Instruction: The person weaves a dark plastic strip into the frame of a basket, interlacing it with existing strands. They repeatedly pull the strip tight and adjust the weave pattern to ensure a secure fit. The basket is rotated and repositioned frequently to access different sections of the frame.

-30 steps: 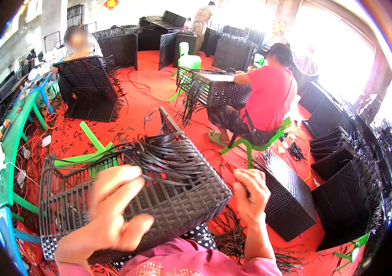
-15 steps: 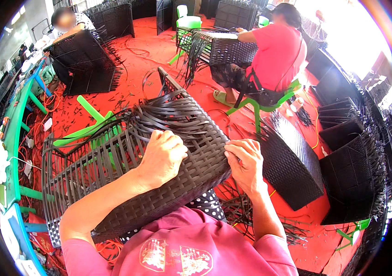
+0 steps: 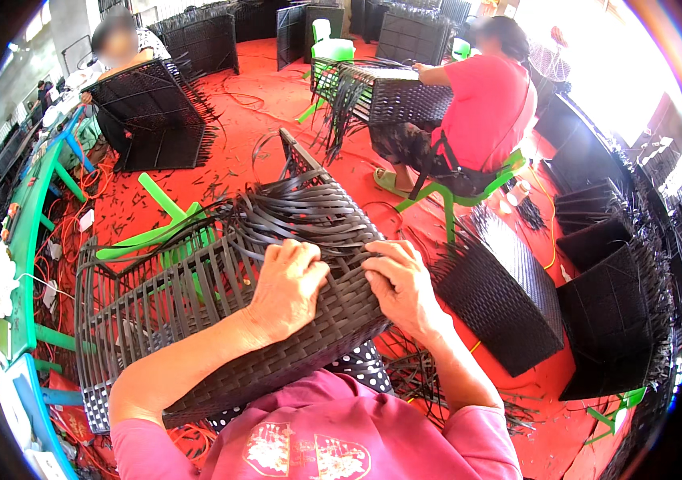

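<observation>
Across my lap lies a dark woven plastic furniture frame (image 3: 277,352), closely woven on its near right part and showing open upright strips on the left. A bunch of loose flat weaving strips (image 3: 293,214) spreads over its far side. My left hand (image 3: 286,286) rests on the weave beneath that bunch, its fingers curled and closed at the strips; what lies under the fingertips is hidden. Near the frame's right edge, my right hand (image 3: 403,286) pinches a dark weaving strip between thumb and fingers.
A green chair (image 3: 161,240) stands beyond the frame. To the right are finished-looking woven panels (image 3: 509,296) and stacked dark pieces (image 3: 609,324). A co-worker in red (image 3: 485,104) sits ahead; another person (image 3: 121,48) is far left. A green-edged bench (image 3: 29,264) runs along the left.
My right hand has shifted left and slightly down, from the frame's edge onto the weave. My left hand has moved slightly down and right. The view has tilted a little.
</observation>
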`<state>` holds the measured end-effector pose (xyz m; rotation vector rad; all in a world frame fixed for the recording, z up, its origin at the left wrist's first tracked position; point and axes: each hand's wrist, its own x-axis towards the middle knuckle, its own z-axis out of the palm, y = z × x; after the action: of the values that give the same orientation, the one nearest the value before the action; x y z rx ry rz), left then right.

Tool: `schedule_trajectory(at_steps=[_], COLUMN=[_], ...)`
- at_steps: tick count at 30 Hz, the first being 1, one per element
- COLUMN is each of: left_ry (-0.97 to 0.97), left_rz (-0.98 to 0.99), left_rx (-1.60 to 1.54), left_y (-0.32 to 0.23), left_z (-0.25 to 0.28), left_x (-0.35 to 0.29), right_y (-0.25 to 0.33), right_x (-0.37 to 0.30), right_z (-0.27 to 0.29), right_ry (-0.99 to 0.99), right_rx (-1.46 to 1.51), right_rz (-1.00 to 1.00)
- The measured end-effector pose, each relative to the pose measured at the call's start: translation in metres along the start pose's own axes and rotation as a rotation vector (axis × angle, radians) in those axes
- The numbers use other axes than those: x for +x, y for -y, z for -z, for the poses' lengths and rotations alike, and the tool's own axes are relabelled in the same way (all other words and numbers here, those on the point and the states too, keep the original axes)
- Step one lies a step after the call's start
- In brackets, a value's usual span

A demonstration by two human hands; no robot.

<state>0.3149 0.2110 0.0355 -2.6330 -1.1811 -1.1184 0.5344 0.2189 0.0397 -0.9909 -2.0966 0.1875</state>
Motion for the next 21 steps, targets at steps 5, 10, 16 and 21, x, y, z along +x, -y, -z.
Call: schedule_trajectory(at_steps=[5, 10, 16, 21], left_ry=[0.128, 0.180, 0.334, 0.411], left_rz=[-0.132, -0.046, 0.357, 0.405], left_rx=[0.355, 0.189, -0.190, -0.319], left_y=[0.026, 0.022, 0.037, 0.037], left_z=[0.005, 0.028, 0.070, 0.093], left_x=[-0.007, 0.005, 0.013, 0.009], right_y=[0.005, 0.024, 0.029, 0.039], right_x=[0.012, 0.036, 0.069, 0.087], right_z=[0.000, -0.014, -0.054, -0.051], right_ry=[0.047, 0.204, 0.326, 0.680], right_rx=[0.009, 0.040, 0.325, 0.458], right_rz=[0.027, 0.180, 0.221, 0.022])
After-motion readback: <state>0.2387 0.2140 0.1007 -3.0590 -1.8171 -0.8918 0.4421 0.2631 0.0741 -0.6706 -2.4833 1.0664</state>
